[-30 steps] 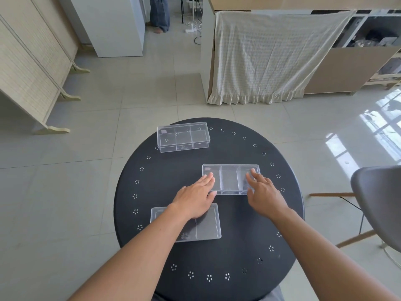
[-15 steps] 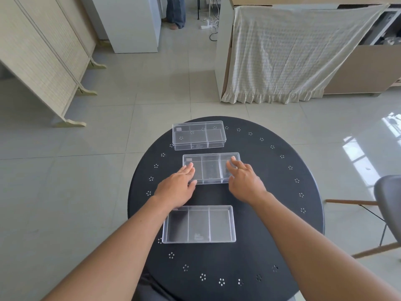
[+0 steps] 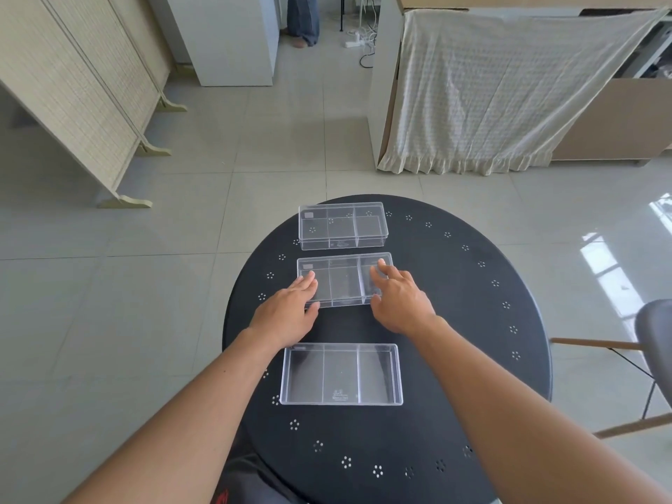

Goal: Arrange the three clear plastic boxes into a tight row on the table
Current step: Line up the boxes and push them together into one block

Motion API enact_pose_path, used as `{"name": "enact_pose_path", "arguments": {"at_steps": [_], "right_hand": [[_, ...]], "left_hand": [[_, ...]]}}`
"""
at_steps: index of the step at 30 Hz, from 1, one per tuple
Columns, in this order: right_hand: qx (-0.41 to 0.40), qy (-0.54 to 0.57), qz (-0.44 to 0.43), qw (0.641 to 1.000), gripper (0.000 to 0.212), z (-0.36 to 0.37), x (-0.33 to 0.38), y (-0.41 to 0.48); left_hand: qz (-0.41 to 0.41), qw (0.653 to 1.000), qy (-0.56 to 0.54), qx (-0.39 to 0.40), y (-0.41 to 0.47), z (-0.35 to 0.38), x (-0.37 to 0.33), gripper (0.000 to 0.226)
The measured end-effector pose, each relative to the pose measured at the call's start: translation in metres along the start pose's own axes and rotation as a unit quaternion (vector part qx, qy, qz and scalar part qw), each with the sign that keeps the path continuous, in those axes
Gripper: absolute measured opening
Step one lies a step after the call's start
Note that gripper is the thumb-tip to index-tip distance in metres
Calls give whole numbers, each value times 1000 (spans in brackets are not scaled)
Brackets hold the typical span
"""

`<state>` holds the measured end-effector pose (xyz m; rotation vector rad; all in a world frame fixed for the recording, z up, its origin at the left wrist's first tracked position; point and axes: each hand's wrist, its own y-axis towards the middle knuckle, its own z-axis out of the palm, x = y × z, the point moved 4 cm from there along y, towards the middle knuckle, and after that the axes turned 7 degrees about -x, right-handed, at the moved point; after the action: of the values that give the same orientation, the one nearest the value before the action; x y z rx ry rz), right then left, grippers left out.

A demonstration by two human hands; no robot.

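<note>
Three clear plastic boxes with inner dividers lie on a round black table (image 3: 472,358), one behind the other. The far box (image 3: 342,225) sits near the table's back edge. The middle box (image 3: 343,280) lies just in front of it with a narrow gap between them. My left hand (image 3: 287,314) rests on the middle box's left end, fingers on its lid and thumb at its front edge. My right hand (image 3: 400,300) grips its right end the same way. The near box (image 3: 342,374) lies apart, closer to me, between my forearms.
A grey chair (image 3: 654,332) with wooden legs stands at the table's right. A cloth-draped cabinet (image 3: 509,89) is behind the table, a folding screen (image 3: 72,89) at the left. A person's legs (image 3: 302,20) and floor cables (image 3: 360,41) show far back.
Both hands have slid the middle box away from me and leftward, from the table's right-centre to just in front of the far box. The near box is now uncovered.
</note>
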<state>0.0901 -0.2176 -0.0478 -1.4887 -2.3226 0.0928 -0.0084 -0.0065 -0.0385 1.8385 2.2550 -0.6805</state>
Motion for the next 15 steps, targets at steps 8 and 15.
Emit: {"name": "enact_pose_path", "arguments": {"at_steps": [8,15], "right_hand": [[9,2,7,1000,62,-6,-6,3],[16,7,6,1000,60,-10,-6,7]], "left_hand": [[12,1000,4,-2,9,2,-4,60],[14,1000,4,-2,12,3,-4,61]]}}
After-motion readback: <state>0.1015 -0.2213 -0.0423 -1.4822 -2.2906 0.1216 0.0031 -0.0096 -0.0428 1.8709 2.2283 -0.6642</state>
